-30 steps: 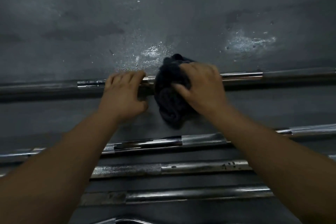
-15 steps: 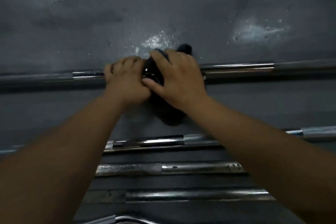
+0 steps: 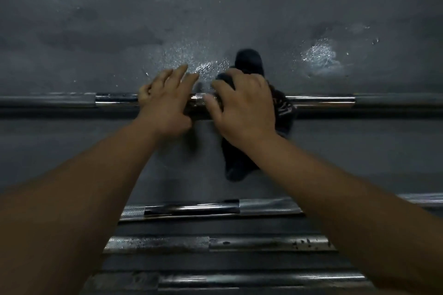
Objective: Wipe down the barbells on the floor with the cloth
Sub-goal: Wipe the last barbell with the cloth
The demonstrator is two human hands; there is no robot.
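Right hand (image 3: 244, 108) covers much of cloth (image 3: 236, 163) (barbell (image 3: 321, 100) ends cropped)

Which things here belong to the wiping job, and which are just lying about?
Job: dark cloth, under the right hand; far barbell, touched by the left hand; three nearer barbells, untouched.
Lying about: only the floor and its glistening patches.

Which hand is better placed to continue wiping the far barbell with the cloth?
The right hand: it holds the dark cloth over the far barbell. The left hand lies bare on the bar, fingers spread.
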